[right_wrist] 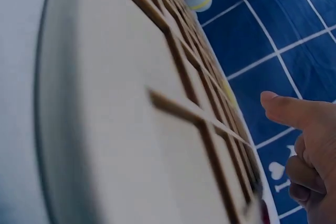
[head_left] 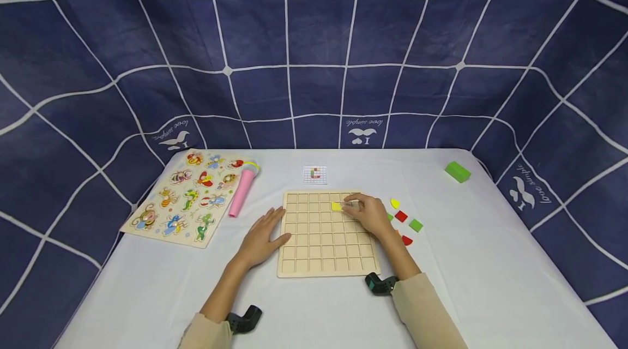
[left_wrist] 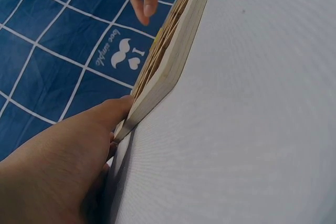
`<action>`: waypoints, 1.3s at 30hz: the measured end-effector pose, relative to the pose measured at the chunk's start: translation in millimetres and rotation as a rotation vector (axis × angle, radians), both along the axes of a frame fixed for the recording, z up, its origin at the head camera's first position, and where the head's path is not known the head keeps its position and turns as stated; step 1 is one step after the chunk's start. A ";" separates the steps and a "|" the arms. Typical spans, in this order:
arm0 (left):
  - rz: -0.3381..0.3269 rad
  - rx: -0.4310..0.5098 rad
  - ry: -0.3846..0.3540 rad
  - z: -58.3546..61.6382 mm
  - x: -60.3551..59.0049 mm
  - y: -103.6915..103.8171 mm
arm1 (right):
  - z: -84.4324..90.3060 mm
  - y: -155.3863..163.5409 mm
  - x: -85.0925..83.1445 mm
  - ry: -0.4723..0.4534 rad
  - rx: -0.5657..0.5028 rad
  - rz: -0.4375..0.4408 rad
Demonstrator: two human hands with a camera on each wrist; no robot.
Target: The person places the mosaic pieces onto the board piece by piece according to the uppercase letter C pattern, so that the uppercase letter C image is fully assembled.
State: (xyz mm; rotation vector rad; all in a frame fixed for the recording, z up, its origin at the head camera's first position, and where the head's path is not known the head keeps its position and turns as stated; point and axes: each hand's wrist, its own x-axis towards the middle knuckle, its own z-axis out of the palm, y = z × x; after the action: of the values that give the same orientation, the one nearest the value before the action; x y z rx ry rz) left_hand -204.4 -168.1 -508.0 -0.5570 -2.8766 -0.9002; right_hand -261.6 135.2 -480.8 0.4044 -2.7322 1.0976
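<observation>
- My right hand (head_left: 369, 212) hangs over the far right part of the wooden grid board (head_left: 314, 253), thumb and forefinger out, the other fingers curled under; I see nothing held between the tips.
- My left hand (head_left: 260, 241) is spread along the board's left edge, fingers fairly straight, thumb touching the rim; it has hold of no piece.
- The board lies flat on the white tabletop (head_left: 304, 316), between my forearms. One yellow piece (head_left: 336, 206) sits in its second row from the far side, right of the middle, just left of my right fingertips.
- My right hand covers some far right cells, and that forearm partly hides a green piece (head_left: 390, 217) and an orange piece (head_left: 397, 232).
- Clear of the arm on the right are a yellow rounded piece (head_left: 394, 204), a red square (head_left: 401, 216), a green square (head_left: 416, 226) and a red rounded piece (head_left: 406, 240).
- Just beyond the board's far edge lies a small pattern card (head_left: 315, 174).
- Far left, an insect puzzle (head_left: 164, 210) has a pink microphone (head_left: 240, 193) along its right edge, overlapping its far corner.
- A green block (head_left: 458, 172) stands well apart at the far right, before the navy curtain (head_left: 314, 92).
</observation>
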 end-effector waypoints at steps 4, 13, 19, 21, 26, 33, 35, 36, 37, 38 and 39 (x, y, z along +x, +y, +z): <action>-0.001 -0.007 -0.003 0.4 -0.5 0.4 | 8.4 20.5 4.1 0.044 -0.006 -0.025; 0.002 -0.006 0.002 1.1 0.5 -0.2 | 9.3 63.8 12.1 0.055 0.000 -0.111; 0.005 -0.001 -0.003 2.7 1.1 0.8 | 4.6 85.9 21.0 -0.032 0.037 -0.197; 0.005 0.000 -0.004 3.0 1.0 1.0 | 2.5 94.4 23.9 -0.035 0.051 -0.215; 0.008 -0.005 -0.005 2.7 0.6 0.3 | -3.9 113.5 29.8 -0.005 0.095 -0.240; 0.012 -0.009 -0.022 1.2 0.5 -0.8 | -11.9 125.8 36.1 -0.046 0.126 -0.231; 0.011 -0.009 -0.026 1.3 0.6 -0.5 | -13.2 127.0 37.1 -0.044 0.139 -0.231; 0.011 -0.008 -0.027 1.5 0.6 -0.2 | -13.7 127.4 37.4 -0.042 0.144 -0.231; 0.011 -0.008 -0.029 1.8 0.5 0.1 | -14.2 127.8 37.6 -0.039 0.148 -0.233; 0.012 -0.006 -0.028 2.1 0.5 0.5 | -14.7 128.3 37.6 -0.037 0.150 -0.236; 0.012 -0.004 -0.029 2.4 0.6 0.7 | -15.3 128.7 37.5 -0.034 0.151 -0.238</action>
State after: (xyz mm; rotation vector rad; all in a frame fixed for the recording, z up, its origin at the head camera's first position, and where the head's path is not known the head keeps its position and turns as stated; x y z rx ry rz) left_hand -203.8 -167.4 -505.6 -0.5301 -2.9054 -0.9081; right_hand -224.1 263.9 -496.1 0.0764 -2.8112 0.8498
